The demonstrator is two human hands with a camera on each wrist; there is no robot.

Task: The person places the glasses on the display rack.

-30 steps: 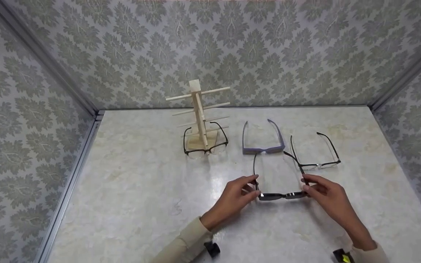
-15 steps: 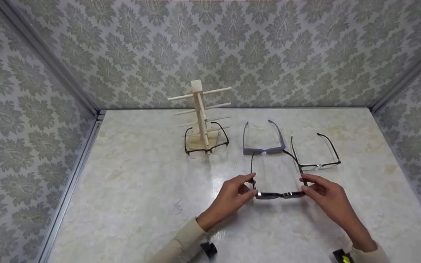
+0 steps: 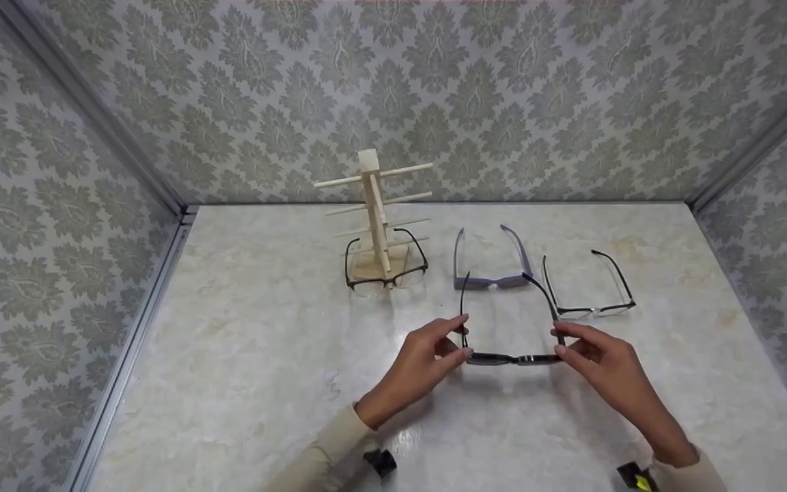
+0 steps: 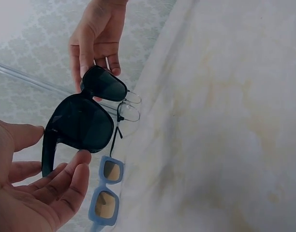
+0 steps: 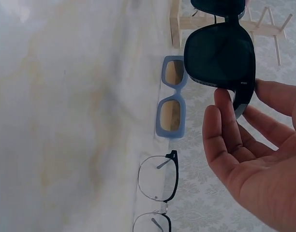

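Note:
Black sunglasses [image 3: 489,358] with dark lenses are held between both hands, temples unfolded and pointing away from me. My left hand [image 3: 415,362] pinches the left temple near its hinge. On the other side, my right hand [image 3: 602,362] pinches the right temple close to the frame front. In the left wrist view the dark lenses [image 4: 80,123] face the camera, with thumb and fingers on the temple. The right wrist view shows the same grip, thumb on one side of the temple and fingers on the other. Shadows fall on the table below the sunglasses.
A wooden glasses stand [image 3: 374,212] with several pegs rises at the back, black-rimmed glasses [image 3: 369,281] at its base. Blue-framed sunglasses [image 3: 492,282] lie just beyond the held pair. Other black half-rim glasses [image 3: 595,311] lie to the right on the marbled table [image 3: 243,369].
Both hands have carried the black sunglasses a little to the left and slightly away from me. The temple tips now overlap the blue-framed sunglasses in the head view. The other glasses stay put.

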